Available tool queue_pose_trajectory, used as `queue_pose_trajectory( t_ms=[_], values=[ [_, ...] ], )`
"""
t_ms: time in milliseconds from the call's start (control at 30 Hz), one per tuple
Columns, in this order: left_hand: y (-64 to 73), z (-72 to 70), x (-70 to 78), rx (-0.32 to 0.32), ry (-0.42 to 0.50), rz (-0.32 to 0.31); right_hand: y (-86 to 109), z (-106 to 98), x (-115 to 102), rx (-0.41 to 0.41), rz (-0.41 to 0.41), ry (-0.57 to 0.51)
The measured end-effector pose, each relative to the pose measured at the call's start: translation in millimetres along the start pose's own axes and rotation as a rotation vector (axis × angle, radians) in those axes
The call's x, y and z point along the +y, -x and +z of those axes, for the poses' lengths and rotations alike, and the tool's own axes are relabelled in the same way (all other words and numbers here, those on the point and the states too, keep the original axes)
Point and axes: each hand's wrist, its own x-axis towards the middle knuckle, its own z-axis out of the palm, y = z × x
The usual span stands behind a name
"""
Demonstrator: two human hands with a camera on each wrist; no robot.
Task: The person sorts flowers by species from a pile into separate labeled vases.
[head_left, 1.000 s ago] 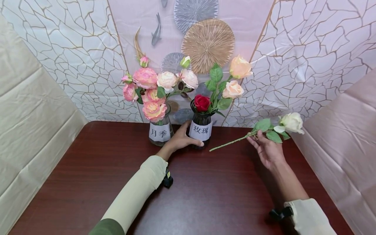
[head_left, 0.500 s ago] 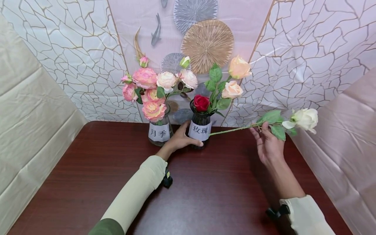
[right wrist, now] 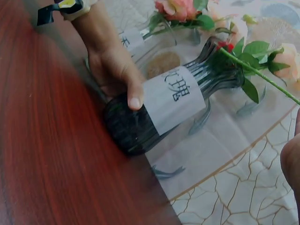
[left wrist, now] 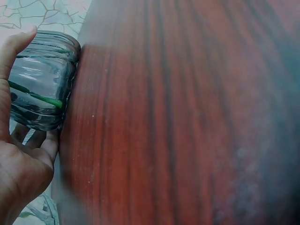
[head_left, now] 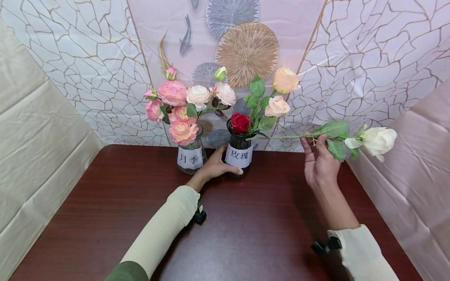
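Note:
My left hand (head_left: 218, 165) grips the lower part of a dark ribbed glass vase (head_left: 240, 144), thumb across its front below a white paper label. That vase stands upright and holds a red rose (head_left: 240, 122) and two peach roses (head_left: 277, 106). In the left wrist view, green stems show through the vase's glass (left wrist: 42, 70). My right hand (head_left: 321, 166) pinches the stem of a white rose (head_left: 379, 141) by its leaves. The rose lies nearly level, bloom to the right; its stem end overlaps the vase's neck in the head view. Only part of the right hand (right wrist: 291, 159) shows in its wrist view.
Left of the dark vase stands a clear glass vase (head_left: 190, 160), also labelled, full of pink and pale blooms (head_left: 173, 93). Both are near the back edge of the brown table (head_left: 225, 230). A patterned cloth backdrop (head_left: 88, 70) rises right behind, with fabric at both sides.
My right hand has raised the white rose and turned it from slanting to nearly level. The stem end has risen from near the table to the dark vase's neck. My left hand stays put.

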Motion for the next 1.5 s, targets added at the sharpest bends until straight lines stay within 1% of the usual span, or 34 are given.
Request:
queue_pose_trajectory(
  t_ms=[167, 367, 533, 767, 967, 1367, 1500],
  values=[
    [1.1, -0.4, 1.6, 0.002, 0.003, -0.004, 0.1, 9.9, 3.5, -0.01, -0.025, -0.005],
    [2.3, -0.3, 2.6, 0.002, 0.003, 0.002, 1.0, 18.7, 9.9, -0.019, -0.075, 0.021],
    [1.8, 0.1, 2.4, 0.001, 0.009, 0.012, 3.1, 26.7, 19.0, -0.054, -0.14, 0.07],
    [1.5, -0.4, 1.1, 0.0, 0.006, 0.003, 6.2, 34.3, 29.1, -0.141, -0.193, 0.149],
    [1.5, -0.3, 0.9, 0.001, 0.002, 0.006, 6.5, 38.8, 36.7, -0.158, -0.248, 0.251],
    [-0.4, 0.8, -2.0, -0.002, 0.011, -0.011, 7.4, 43.1, 40.2, -0.17, -0.271, 0.309],
    [0.0, 1.6, -2.1, -0.004, 0.016, -0.01, 7.5, 44.3, 42.8, -0.199, -0.28, 0.343]
  ],
)
